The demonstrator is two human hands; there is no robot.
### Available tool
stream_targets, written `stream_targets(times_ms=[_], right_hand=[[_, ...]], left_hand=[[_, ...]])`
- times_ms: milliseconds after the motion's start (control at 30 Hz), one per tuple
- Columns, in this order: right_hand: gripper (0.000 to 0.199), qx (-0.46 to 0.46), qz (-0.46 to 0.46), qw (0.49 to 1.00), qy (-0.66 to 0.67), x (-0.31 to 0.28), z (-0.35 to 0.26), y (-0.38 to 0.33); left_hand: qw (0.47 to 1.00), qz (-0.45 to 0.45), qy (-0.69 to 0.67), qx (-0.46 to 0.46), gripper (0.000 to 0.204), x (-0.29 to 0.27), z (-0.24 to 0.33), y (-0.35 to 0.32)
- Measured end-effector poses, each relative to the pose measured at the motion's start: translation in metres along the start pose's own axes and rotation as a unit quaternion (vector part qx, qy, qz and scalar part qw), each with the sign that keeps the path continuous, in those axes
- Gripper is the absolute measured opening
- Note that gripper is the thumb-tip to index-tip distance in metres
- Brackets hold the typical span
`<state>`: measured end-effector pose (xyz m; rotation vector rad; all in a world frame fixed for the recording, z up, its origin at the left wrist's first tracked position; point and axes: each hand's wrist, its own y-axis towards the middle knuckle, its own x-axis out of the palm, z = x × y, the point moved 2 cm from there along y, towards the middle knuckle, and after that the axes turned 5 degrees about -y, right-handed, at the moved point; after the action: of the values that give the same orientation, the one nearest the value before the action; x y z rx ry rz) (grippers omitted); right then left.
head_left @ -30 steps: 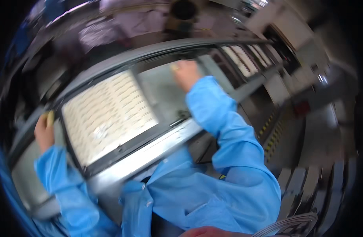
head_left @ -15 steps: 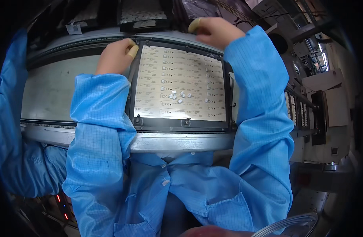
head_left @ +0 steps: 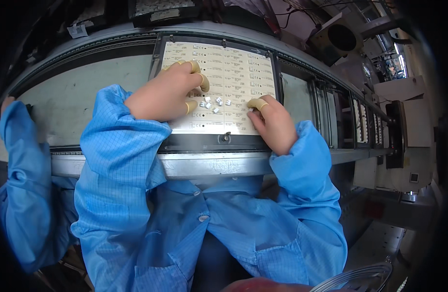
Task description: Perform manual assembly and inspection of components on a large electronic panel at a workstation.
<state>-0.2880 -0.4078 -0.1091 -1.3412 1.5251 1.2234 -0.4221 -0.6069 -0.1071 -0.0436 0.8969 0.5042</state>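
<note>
A pale printed panel (head_left: 233,73) with rows of printed markings sits in a dark frame (head_left: 190,142). My left hand (head_left: 166,90) lies over the panel's left part, fingers apart, with yellow finger cots on the fingertips; nothing shows in its grasp. Just right of its thumb, several small white connectors (head_left: 215,110) are scattered on the panel. My right hand (head_left: 273,120) is low at the panel's right side. Its cot-covered index finger and thumb close on a small white connector (head_left: 250,110), mostly covered by the fingers.
The frame rests on a conveyor with a metal front rail (head_left: 214,164). Dark trays (head_left: 160,12) of small parts stand beyond the far rail. At the left is another person's blue sleeve (head_left: 27,160). Rack-like frames (head_left: 363,126) stand on the right.
Both hands have left the frame's far edge and come nearer: the left onto the panel, the right to the lone connector at the right. The view has shifted; the other person's arm has moved.
</note>
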Motion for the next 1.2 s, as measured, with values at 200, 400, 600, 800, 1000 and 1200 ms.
stream_targets(times_ms=[200,400,600,800,1000,1200], right_hand=[[0.012,-0.01,0.09,0.994,0.059,0.002,0.015,-0.004],[0.015,0.036,0.094,0.987,0.124,-0.002,0.028,0.004],[0.018,0.055,0.119,0.982,0.14,-0.007,0.042,-0.011],[0.02,0.074,0.111,0.97,0.203,-0.004,0.039,-0.007],[0.022,0.112,0.102,0.965,0.215,0.002,0.046,-0.005],[0.022,0.112,0.108,0.969,0.194,0.001,0.042,-0.005]], left_hand=[[0.999,-0.004,0.021,0.033,0.024,0.012,0.007,0.006],[0.997,0.022,0.068,0.023,0.022,0.014,-0.001,-0.006],[0.993,0.006,0.105,0.046,0.022,0.02,0.003,0.006],[0.993,-0.004,0.114,-0.003,0.016,0.014,0.012,0.001],[0.99,-0.005,0.144,-0.006,0.019,0.012,0.014,0.001],[0.988,-0.005,0.156,0.003,0.018,0.014,0.013,0.0]])
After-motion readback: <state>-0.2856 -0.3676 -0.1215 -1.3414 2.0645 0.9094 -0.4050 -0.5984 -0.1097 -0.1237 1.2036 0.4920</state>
